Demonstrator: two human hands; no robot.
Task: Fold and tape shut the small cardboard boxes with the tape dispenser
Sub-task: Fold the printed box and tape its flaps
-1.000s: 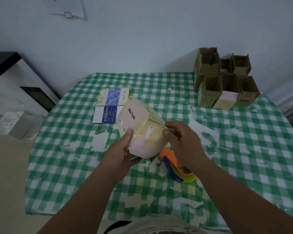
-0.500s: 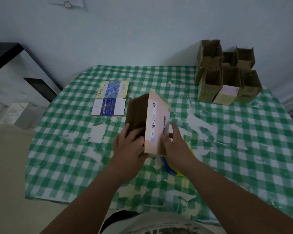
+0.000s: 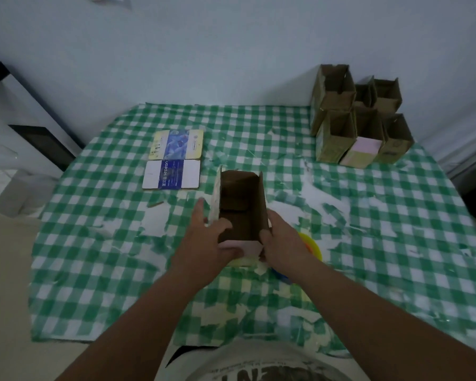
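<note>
The person is now holding the small cardboard box [image 3: 241, 207] with its open end upward, turned from the sideways tilt a moment ago. The left hand [image 3: 212, 243] and right hand [image 3: 282, 242] are each gripping a side, above the near-centre tabletop [image 3: 94, 243]; the tape dispenser [image 3: 311, 247] is lying just right.

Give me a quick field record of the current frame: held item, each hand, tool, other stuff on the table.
held item: open cardboard box, open end facing the camera, brown inside
left hand: grips the box's left wall, fingers curled over its edge
right hand: grips the box's right wall
tape dispenser: on the tablecloth, mostly hidden behind the right hand, not held
box group: several open boxes at the far right corner
flat cartons: two, lying far left of the held box
surface: green checked tablecloth
</note>
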